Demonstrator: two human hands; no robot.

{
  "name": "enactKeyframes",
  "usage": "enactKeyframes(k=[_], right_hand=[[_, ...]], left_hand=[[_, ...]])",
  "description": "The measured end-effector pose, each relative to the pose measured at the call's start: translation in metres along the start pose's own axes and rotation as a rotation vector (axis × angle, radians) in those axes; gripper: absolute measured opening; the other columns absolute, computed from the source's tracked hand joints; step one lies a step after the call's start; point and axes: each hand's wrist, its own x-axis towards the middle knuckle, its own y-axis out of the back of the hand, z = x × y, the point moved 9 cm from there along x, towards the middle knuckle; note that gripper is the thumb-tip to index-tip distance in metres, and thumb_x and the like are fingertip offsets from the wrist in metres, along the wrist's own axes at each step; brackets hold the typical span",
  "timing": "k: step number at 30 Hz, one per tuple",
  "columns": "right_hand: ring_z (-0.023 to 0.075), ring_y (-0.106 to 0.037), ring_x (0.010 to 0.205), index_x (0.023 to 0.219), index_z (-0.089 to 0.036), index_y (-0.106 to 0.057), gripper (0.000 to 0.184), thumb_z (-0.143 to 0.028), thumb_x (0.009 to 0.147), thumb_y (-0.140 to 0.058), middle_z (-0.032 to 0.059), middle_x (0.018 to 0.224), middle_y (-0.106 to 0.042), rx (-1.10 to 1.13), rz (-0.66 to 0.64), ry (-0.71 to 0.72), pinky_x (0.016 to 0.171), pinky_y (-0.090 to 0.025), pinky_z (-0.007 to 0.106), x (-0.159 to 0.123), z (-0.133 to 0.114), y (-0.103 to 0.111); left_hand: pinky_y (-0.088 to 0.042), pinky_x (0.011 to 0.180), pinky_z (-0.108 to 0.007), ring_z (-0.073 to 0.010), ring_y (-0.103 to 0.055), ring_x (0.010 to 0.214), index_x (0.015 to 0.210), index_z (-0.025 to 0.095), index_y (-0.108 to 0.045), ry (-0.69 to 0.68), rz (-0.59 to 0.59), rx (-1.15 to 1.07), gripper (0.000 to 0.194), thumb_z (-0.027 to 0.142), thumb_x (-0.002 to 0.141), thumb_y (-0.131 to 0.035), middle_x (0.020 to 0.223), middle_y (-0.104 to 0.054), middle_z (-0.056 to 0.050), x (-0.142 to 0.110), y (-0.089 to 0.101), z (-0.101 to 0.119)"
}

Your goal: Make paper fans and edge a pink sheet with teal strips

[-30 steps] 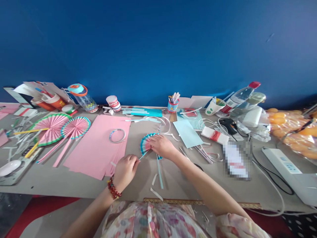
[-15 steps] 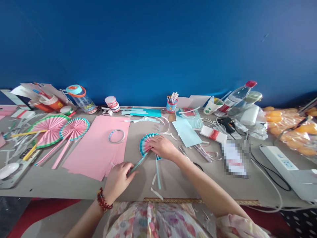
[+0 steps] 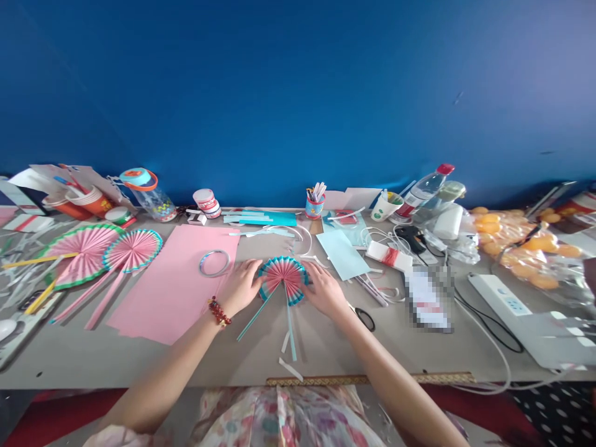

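A pleated paper fan (image 3: 282,276), pink with a blue edge, lies spread nearly into a full round in front of me. Its two pale blue stick handles point toward me and stand apart. My left hand (image 3: 241,287), with a beaded bracelet at the wrist, grips the fan's left edge. On the opposite edge, my right hand (image 3: 325,289) has its fingers curled against the pleats. Some fingertips are hidden by the fan and the hands.
Pink paper sheets (image 3: 172,285) with a silver ring (image 3: 215,263) lie to the left, beside two finished-looking fans (image 3: 135,250). Scissors (image 3: 364,318), a light blue sheet (image 3: 343,254) and a power strip (image 3: 503,298) are to the right. Paper scraps (image 3: 291,369) lie near the front edge.
My left hand has left the left handle and moved up to the fan's edge. The right hand has shifted to the right edge. The fan has opened wider and shows its pink pleats.
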Motion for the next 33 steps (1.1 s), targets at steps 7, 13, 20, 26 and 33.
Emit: enactKeyframes(k=[7,13,20,26,33], right_hand=[[0.0249,-0.056,0.113,0.133,-0.02,-0.055,0.043,-0.024,0.09,-0.057,0.0105,0.12,-0.06,-0.025,-0.031,-0.024,0.097,-0.047,0.038,-0.002,-0.006,-0.004],[0.027,-0.054,0.111,0.116,-0.019,-0.063,0.028,-0.031,0.09,-0.061,0.0119,0.12,-0.059,-0.035,0.078,0.098,0.098,-0.044,0.04,-0.006,-0.032,0.009],[0.0272,-0.055,0.098,0.102,-0.018,-0.06,0.023,-0.033,0.084,-0.062,0.0111,0.104,-0.064,-0.228,0.001,0.024,0.085,-0.041,0.04,0.005,-0.055,-0.008],[0.0276,-0.055,0.097,0.1,-0.018,-0.06,0.022,-0.031,0.082,-0.062,0.011,0.102,-0.066,-0.256,-0.012,-0.008,0.088,-0.038,0.041,0.011,-0.054,-0.014],[0.0289,-0.054,0.099,0.098,-0.018,-0.062,0.022,-0.034,0.083,-0.061,0.0119,0.101,-0.067,-0.262,-0.003,-0.012,0.089,-0.037,0.042,0.011,-0.054,-0.011]], left_hand=[[-0.051,0.093,-0.042,-0.0266,-0.058,0.11,0.122,0.022,-0.058,0.0,0.02,0.008,0.034,0.031,0.09,-0.063,0.115,-0.06,-0.01,0.004,-0.005,0.017],[-0.048,0.094,-0.041,-0.0268,-0.054,0.111,0.106,0.022,-0.061,-0.093,-0.019,0.062,0.02,0.033,0.089,-0.061,0.117,-0.055,-0.009,0.0,0.002,0.042],[-0.046,0.086,-0.043,-0.0284,-0.055,0.099,0.098,0.02,-0.059,-0.059,-0.085,0.224,0.014,0.021,0.084,-0.059,0.105,-0.06,-0.01,0.004,-0.007,0.055],[-0.046,0.084,-0.042,-0.0289,-0.057,0.1,0.099,0.019,-0.058,-0.059,-0.083,0.219,0.014,0.021,0.086,-0.057,0.106,-0.061,-0.011,0.002,-0.008,0.056],[-0.045,0.082,-0.042,-0.0286,-0.057,0.097,0.097,0.019,-0.058,-0.061,-0.043,0.211,0.01,0.024,0.089,-0.055,0.1,-0.062,-0.01,-0.001,-0.007,0.052]])
